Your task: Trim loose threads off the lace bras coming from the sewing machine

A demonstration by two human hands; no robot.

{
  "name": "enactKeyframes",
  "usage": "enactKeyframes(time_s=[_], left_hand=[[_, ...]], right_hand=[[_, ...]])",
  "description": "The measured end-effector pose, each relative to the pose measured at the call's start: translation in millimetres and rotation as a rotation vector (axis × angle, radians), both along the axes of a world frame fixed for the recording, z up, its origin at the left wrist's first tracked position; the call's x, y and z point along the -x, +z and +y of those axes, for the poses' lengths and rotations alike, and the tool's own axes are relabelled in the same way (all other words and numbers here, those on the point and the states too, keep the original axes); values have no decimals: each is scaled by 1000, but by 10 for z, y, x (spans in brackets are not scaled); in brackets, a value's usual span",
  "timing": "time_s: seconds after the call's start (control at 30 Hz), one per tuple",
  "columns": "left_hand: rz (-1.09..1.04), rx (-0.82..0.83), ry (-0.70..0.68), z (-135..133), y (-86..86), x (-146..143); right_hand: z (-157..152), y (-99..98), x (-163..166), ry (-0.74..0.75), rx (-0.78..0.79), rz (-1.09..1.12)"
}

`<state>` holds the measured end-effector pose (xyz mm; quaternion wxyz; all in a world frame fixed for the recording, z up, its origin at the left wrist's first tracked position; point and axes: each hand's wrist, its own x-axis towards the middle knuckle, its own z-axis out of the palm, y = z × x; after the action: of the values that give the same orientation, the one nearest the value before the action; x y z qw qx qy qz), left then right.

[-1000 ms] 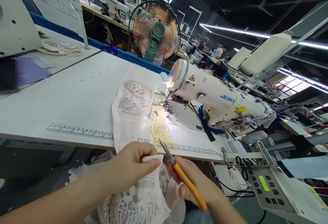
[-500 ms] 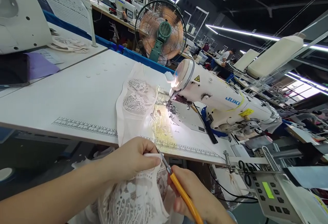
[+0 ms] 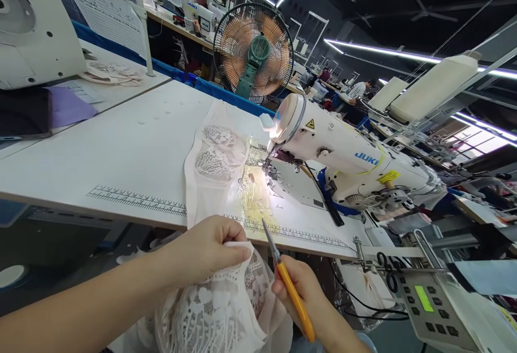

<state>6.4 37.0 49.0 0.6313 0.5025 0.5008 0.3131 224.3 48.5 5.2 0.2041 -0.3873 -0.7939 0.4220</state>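
Note:
My left hand pinches the top edge of a white lace bra, whose cup hangs down below the table's front edge. In my right hand is a pair of small scissors with orange handles. Their pointed metal blades stick up and to the left, apart from the lace, over the edge of the table. Further pale lace material lies on the tabletop, just left of the lit needle area of the white sewing machine. My right fingers are partly hidden behind the orange handle.
Yellowish clear tape covers part of the table by the needle. A printed ruler runs along the front edge. A large fan stands behind the table, and a control panel is at the lower right.
The scissors have drawn away from the lace edge, rightward and upward, with my right hand. My left hand keeps its pinch on the bra in almost the same place.

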Motion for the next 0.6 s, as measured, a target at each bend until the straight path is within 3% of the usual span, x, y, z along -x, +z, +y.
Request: enactKeyframes(time_s=[0.1, 0.2, 0.3, 0.47, 0.6], left_hand=[[4, -58, 22, -31, 2, 28], [-76, -65, 79, -77, -12, 48], [-175, -9, 139, -134, -40, 59], [-255, 16, 181, -247, -123, 157], [-305, -25, 269, -484, -143, 497]], right_hand=[[-64, 88, -12, -85, 6, 105], [-174, 142, 8, -20, -44, 69], [-283, 55, 107, 50, -93, -25], [-416, -244, 377, 44, -83, -65], [-423, -175, 326, 34, -38, -32]])
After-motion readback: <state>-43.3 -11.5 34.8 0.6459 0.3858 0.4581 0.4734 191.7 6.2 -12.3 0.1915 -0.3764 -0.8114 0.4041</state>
